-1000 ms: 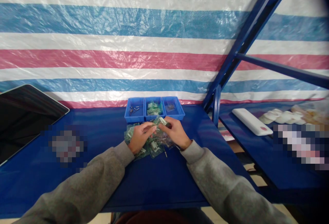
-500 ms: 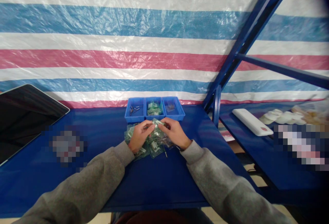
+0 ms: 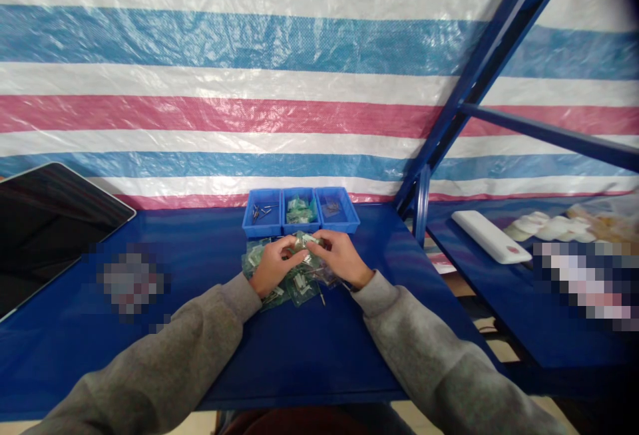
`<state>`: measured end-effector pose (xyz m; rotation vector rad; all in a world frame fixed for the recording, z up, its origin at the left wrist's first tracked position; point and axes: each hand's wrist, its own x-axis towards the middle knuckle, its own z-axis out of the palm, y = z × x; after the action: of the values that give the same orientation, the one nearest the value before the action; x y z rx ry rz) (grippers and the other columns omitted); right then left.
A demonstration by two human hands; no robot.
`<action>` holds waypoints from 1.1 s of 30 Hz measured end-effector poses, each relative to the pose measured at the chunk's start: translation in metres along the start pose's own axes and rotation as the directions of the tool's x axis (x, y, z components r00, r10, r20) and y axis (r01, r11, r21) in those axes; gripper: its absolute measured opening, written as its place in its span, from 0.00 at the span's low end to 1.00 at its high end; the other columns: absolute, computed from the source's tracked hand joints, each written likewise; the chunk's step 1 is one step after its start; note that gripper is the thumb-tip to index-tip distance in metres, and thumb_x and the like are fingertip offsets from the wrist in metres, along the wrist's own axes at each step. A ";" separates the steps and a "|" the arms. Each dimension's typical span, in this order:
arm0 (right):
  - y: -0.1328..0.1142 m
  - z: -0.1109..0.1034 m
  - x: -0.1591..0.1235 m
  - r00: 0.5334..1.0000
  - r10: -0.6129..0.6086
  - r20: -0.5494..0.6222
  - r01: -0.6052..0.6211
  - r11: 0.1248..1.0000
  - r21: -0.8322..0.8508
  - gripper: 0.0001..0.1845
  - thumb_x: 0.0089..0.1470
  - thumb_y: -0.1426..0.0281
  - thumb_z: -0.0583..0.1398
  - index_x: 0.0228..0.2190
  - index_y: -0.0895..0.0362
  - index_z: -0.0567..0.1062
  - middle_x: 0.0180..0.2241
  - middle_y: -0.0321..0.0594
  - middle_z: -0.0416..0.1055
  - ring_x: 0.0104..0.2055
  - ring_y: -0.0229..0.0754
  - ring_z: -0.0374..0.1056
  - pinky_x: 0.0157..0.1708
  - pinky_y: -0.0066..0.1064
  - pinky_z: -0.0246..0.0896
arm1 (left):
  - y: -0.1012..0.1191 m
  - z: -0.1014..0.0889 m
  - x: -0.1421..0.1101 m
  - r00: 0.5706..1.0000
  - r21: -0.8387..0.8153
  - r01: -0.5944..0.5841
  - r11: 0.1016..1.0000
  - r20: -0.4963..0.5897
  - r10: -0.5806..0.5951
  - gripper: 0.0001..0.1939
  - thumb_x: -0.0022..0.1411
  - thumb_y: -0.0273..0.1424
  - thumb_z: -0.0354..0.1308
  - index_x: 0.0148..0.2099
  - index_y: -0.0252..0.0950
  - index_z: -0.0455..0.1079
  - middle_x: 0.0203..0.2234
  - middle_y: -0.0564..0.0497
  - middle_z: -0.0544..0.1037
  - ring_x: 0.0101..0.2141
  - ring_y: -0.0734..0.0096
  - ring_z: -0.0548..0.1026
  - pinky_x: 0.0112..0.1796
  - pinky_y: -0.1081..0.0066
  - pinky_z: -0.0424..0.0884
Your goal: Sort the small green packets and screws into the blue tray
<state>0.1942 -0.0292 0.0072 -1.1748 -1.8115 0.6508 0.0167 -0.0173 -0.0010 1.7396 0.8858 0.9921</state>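
My left hand (image 3: 273,264) and my right hand (image 3: 342,257) meet over a pile of small clear-green plastic bags (image 3: 301,287) on the blue table. Between them, the fingers of both hands are closed on one small plastic bag (image 3: 305,241) with pale and metallic pieces inside. What exactly is in it is too small to tell. A thin metal pin-like piece (image 3: 322,299) sticks out at the pile's near edge. Just beyond my hands stand three joined blue bins: the left bin (image 3: 263,230) holds metal pieces, the middle bin (image 3: 301,227) bags, the right bin (image 3: 340,227) small thin pieces.
A dark-screened panel (image 3: 44,222) lies at the left of the blue table (image 3: 299,362), near a blurred-out item (image 3: 130,282). To the right, a blue metal frame (image 3: 422,202) rises beside a second table, which bears a white box-like device (image 3: 489,237) and pale items (image 3: 546,227).
My fingertips have shifted slightly on the small bag, and my left thumb has moved a little toward the right. The pile and the bins stay where they were.
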 end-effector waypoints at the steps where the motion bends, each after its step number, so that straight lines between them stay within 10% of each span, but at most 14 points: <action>1: 0.000 0.000 0.000 1.000 -0.002 0.002 0.002 1.000 0.001 0.13 0.55 0.62 0.57 0.29 0.59 0.75 0.22 0.34 0.68 0.24 0.35 0.60 0.25 0.25 0.53 | -0.001 0.000 0.000 1.000 0.011 -0.002 1.000 -0.006 0.002 0.13 0.56 0.37 0.59 0.40 0.32 0.71 0.34 0.48 0.76 0.34 0.68 0.73 0.35 0.72 0.69; 9: -0.004 -0.005 0.001 0.999 -0.027 -0.020 0.027 0.999 -0.025 0.11 0.54 0.65 0.58 0.27 0.59 0.75 0.21 0.34 0.67 0.24 0.35 0.59 0.24 0.25 0.52 | 0.007 -0.002 0.000 1.000 0.022 0.025 0.999 0.005 -0.025 0.13 0.59 0.38 0.55 0.33 0.32 0.70 0.22 0.55 0.68 0.23 0.77 0.65 0.26 0.76 0.63; 33: -0.002 -0.005 0.002 1.000 -0.007 0.008 0.007 1.000 -0.012 0.12 0.54 0.63 0.57 0.29 0.59 0.74 0.23 0.35 0.68 0.25 0.35 0.60 0.26 0.26 0.54 | 0.006 -0.002 0.001 0.998 -0.097 0.045 0.994 -0.047 -0.050 0.13 0.57 0.39 0.58 0.34 0.32 0.69 0.26 0.53 0.72 0.27 0.75 0.69 0.29 0.76 0.66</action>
<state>0.1971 -0.0288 0.0122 -1.1749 -1.8276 0.6416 0.0168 -0.0176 0.0057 1.6127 0.8919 1.0333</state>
